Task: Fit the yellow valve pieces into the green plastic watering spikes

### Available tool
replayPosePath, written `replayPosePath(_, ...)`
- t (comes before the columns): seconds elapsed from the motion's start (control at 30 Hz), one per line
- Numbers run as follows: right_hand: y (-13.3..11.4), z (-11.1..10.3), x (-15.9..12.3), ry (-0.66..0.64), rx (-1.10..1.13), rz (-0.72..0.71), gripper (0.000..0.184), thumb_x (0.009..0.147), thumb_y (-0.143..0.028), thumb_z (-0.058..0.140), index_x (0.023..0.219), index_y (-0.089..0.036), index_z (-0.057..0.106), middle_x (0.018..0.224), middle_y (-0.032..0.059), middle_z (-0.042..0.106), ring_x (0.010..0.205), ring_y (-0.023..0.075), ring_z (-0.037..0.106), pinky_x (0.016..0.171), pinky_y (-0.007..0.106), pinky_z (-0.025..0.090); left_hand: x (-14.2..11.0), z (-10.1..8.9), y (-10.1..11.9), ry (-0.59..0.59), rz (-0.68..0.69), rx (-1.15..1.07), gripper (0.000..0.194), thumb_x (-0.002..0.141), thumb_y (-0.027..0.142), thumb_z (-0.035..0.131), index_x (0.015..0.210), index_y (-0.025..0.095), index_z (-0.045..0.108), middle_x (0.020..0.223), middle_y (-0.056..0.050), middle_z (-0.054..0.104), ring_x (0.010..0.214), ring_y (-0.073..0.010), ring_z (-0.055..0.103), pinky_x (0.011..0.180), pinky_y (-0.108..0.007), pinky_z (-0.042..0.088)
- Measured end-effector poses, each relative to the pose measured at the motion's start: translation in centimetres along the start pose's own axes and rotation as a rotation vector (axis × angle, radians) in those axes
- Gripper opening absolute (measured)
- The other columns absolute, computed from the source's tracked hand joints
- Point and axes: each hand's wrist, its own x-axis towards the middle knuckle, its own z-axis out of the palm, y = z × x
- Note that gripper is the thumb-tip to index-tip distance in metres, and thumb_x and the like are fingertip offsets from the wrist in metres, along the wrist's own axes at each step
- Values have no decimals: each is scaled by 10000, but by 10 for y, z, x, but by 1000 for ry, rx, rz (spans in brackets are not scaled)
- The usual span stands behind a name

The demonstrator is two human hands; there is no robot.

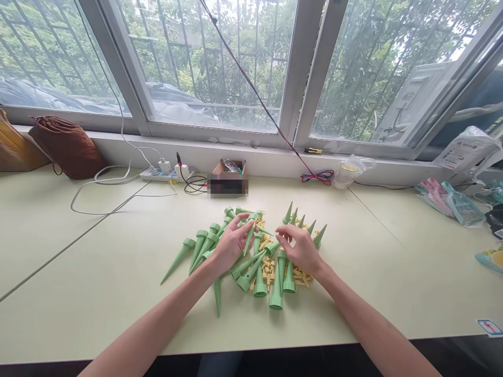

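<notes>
My left hand [232,242] is closed around a green plastic watering spike [249,240], tilted with its narrow end down. A small yellow piece [256,222] shows at its upper end. To the right, my right hand [301,246] hovers over the pile, thumb and forefinger nearly together. Whatever may be between those fingertips is too small to make out. Below and around both hands lie several green spikes [259,277] with ribbed, wide caps, and a heap of small yellow plastic fittings [269,270]. Beyond my right hand, several spikes [320,235] stand point up.
At the back of the pale table [118,303] sit a power strip [157,174] with white cables, a small cardboard box [228,180] and coiled wire [320,177]. A brown pouch [70,149] is far left; bagged pink and teal items [451,201] lie far right.
</notes>
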Motion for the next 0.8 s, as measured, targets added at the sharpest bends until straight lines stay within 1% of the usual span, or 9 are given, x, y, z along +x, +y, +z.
replayPosePath(0.1,-1,0,1,-71,1,-64,127,951,-189,542,987,-193,663,905,56,677,789,176,617,733,314,514,0,1,0,17,-7,24,401,793,324,768,1084,208,518,794,16,626,518,-61,526,448,-165,428)
replayPosePath(0.23,-1,1,1,-129,-58,-53,169,964,-167,521,1026,-190,677,911,67,681,853,196,609,767,330,504,-1,2,1,11,-15,43,364,812,339,751,1068,213,526,792,25,627,532,-59,534,472,-161,426)
replayPosePath(0.33,1,2,0,-166,-86,-27,190,974,-164,502,1013,-186,687,889,71,681,838,200,597,751,333,498,-2,2,1,10,-7,60,354,812,353,747,1056,214,533,784,28,628,529,-62,532,470,-166,412)
replayPosePath(0.63,5,2,-1,-197,-127,22,192,976,-154,501,1004,-187,687,934,79,673,883,202,608,790,329,485,-1,3,0,3,12,100,406,801,395,749,1078,211,517,761,23,623,523,-82,524,436,-185,393)
replayPosePath(0.73,4,1,-1,-225,-149,27,197,992,-196,493,975,-184,689,908,75,663,859,197,585,776,323,473,-2,2,0,-1,10,99,402,810,392,742,1089,213,516,773,20,622,542,-82,526,443,-181,398)
replayPosePath(0.8,3,1,0,-247,-167,14,236,1009,-247,475,931,-185,688,855,65,649,831,195,560,763,322,463,-3,2,0,-2,7,90,408,806,389,747,1093,214,516,776,23,614,546,-80,525,449,-181,403)
